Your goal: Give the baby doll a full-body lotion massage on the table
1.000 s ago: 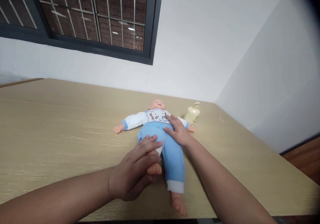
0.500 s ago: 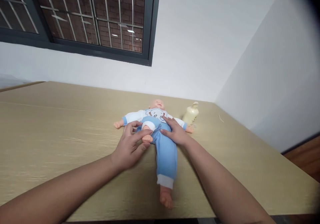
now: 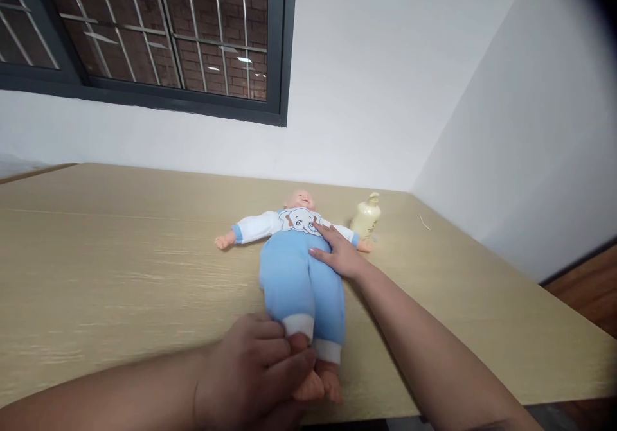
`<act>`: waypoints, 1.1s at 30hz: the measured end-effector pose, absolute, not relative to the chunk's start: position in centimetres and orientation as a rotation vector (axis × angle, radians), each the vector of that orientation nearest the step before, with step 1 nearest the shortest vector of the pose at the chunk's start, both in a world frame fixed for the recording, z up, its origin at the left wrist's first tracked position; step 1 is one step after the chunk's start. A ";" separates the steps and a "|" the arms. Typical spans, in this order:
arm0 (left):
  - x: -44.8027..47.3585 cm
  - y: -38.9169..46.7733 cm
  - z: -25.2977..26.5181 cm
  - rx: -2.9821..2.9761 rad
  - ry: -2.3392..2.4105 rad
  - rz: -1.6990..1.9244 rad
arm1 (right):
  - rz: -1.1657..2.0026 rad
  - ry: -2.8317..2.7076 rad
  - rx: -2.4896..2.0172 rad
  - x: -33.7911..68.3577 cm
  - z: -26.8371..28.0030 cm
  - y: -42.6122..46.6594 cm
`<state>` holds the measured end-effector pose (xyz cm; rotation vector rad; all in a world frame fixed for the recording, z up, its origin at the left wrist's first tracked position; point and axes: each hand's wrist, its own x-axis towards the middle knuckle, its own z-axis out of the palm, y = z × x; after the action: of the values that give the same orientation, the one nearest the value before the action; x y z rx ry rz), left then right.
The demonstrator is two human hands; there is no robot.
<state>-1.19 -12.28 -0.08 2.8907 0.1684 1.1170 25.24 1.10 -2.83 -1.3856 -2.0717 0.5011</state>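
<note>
A baby doll [image 3: 289, 270] in blue trousers and a white-sleeved top lies face up, its head toward the wall and its feet toward me. My left hand [image 3: 260, 367] is closed around the doll's foot on the left, just below the white cuff; that leg is stretched out beside the other one. Resting flat on the doll's belly, my right hand [image 3: 337, 251] has its fingers apart, with the fingertips at the edge of the animal-face bib [image 3: 301, 220]. Beside the doll's arm on the right stands a cream pump bottle [image 3: 367, 216].
The doll and bottle are on a light wood-grain table [image 3: 144, 277] set against a white wall [image 3: 361, 97]. A thin pale strip [image 3: 424, 222] lies near the table's right edge. Above is a dark-framed window [image 3: 284, 52] with metal bars.
My left hand has drawn the doll's bent leg down toward me, so it now lies straight beside the other leg. My right hand has stayed on the belly.
</note>
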 end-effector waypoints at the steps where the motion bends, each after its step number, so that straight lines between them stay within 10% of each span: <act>1: -1.1 -12.7 -0.5 2.894 0.199 1.094 | 0.500 -2.072 -1.381 25.2 -2.8 1.1; 33: -1.6 -10.3 -0.1 2.674 0.273 1.039 | 0.496 -2.061 -1.363 25.4 -3.1 1.4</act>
<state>-1.56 -10.25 -0.07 2.6744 0.2730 1.0394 25.41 1.37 -3.07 -1.3633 -2.0611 0.4961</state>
